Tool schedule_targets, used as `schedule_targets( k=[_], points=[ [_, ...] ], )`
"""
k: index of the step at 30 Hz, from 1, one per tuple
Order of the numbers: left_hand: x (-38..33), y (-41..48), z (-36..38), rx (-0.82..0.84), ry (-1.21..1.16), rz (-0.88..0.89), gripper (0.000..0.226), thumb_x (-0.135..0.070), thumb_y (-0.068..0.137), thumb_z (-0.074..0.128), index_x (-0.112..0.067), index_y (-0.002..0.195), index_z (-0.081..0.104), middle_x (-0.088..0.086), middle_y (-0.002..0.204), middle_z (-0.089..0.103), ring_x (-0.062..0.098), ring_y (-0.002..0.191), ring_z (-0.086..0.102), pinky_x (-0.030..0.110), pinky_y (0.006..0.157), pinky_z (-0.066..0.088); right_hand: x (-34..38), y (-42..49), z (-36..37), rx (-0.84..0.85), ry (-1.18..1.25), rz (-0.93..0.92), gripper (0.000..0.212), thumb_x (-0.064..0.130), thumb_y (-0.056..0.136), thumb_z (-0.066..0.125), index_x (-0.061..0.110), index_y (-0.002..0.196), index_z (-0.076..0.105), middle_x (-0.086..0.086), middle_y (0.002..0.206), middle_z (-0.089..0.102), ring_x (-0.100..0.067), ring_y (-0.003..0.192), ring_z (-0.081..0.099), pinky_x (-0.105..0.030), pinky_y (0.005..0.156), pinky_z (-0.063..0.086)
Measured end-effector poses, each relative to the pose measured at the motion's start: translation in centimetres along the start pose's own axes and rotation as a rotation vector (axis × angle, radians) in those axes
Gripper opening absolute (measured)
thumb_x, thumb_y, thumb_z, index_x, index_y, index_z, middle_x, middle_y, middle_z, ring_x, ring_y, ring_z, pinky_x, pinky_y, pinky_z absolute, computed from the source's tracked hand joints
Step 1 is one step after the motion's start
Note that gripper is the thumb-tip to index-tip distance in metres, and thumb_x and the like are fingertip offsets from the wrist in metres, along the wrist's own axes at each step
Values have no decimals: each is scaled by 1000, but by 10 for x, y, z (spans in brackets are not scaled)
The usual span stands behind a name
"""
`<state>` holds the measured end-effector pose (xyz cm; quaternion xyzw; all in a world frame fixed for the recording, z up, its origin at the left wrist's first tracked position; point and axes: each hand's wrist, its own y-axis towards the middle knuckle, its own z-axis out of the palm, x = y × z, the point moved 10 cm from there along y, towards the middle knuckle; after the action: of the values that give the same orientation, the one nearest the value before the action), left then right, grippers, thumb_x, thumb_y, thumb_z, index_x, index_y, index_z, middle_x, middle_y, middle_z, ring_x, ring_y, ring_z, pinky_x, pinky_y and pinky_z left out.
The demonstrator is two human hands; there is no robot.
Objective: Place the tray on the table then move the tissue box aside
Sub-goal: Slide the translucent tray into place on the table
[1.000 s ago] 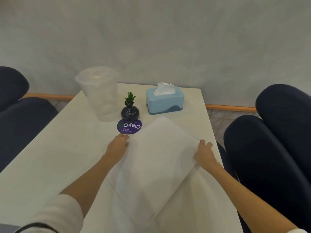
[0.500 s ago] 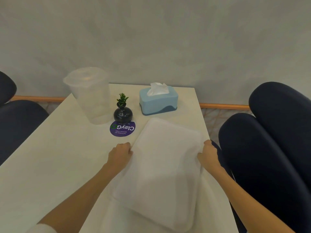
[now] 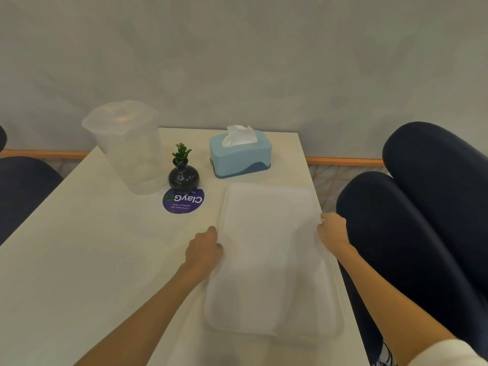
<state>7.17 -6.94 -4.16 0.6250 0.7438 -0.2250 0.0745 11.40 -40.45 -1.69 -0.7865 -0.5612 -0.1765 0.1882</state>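
Tray now squared lengthwise on table, no longer skewed; left hand gripping its 9 o'clock edge, right hand its 3 o'clock edge. Tissue box unmoved at 12.

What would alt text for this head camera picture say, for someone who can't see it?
Two bare hands, left and right, grip the long sides of a white tray on a pale table. Behind it stand a blue tissue box, a small black vase and a clear lidded container.
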Motion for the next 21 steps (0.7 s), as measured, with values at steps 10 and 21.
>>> schedule_targets(
  k=[10, 21],
  points=[
    [-5, -3, 13, 102, -97, -5, 7, -15, 91, 48, -9, 94, 45, 14, 100, 63, 34, 81, 65, 40, 78, 57, -2, 11, -1, 18, -23, 11, 23, -9, 91, 45, -10, 99, 67, -26, 101, 68, -38, 89, 66, -45, 82, 58],
    [0, 2, 12, 205, -139, -50, 9, -18, 88, 57, -11, 90, 51, 13, 98, 66, 33, 79, 71, 45, 79, 60, -4, 14, -1, 42, -56, 34, 19, -7, 90, 48, -9, 103, 61, -25, 103, 66, -28, 77, 54, -40, 76, 55]
  ],
)
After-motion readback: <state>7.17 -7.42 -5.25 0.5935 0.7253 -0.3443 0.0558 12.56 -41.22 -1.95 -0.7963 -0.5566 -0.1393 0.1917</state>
